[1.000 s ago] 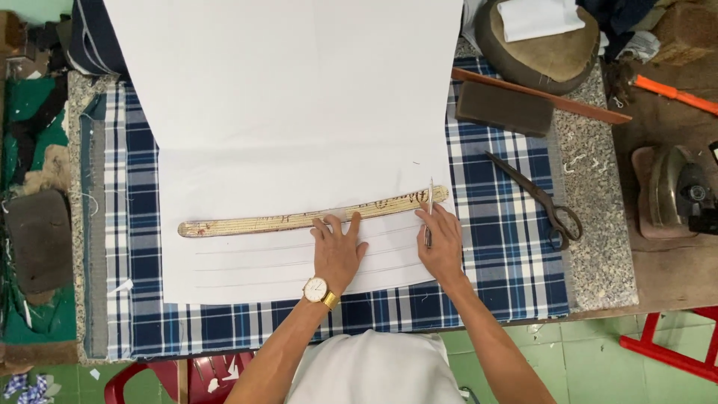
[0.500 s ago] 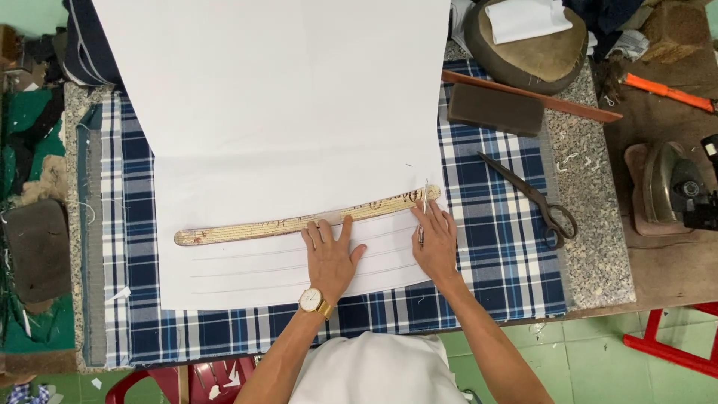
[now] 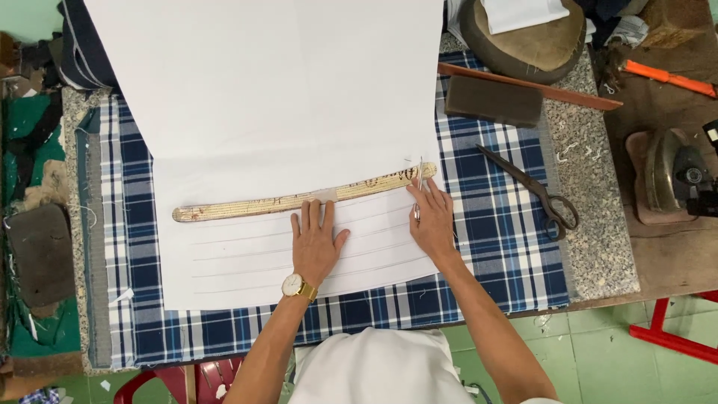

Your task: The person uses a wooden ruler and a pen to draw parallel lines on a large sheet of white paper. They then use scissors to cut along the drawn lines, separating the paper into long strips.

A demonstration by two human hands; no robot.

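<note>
Landmark: the curved ruler (image 3: pixel 299 200), a long yellowish wooden strip lying on the white paper (image 3: pixel 284 112). Its long axis runs nearly left to right across the sheet, bowing gently, with the right end raised toward the far side.

Nearest the person, the left hand (image 3: pixel 314 247) lies flat on the paper just on the near side of the ruler. Fingers are spread apart and extended; the fingertips (image 3: pixel 310 208) touch the ruler's near edge close to its middle, pressing it down. Nothing is gripped. A gold watch (image 3: pixel 293 285) sits on that wrist.

The right hand (image 3: pixel 432 221) sits at the ruler's right end, also on the near side. Its fingers are closed together on a thin pencil (image 3: pixel 419 191), held almost upright to the ruler's axis, tip at the ruler's edge. The right hand is the nearer one to that end.

Several faint drawn lines run parallel below the ruler.

Right of the ruler, well apart on the plaid cloth (image 3: pixel 493 172), lie dark scissors (image 3: pixel 535 191). Beyond those, a dark block (image 3: pixel 492 101) and a brown stick (image 3: pixel 538 86).
</note>
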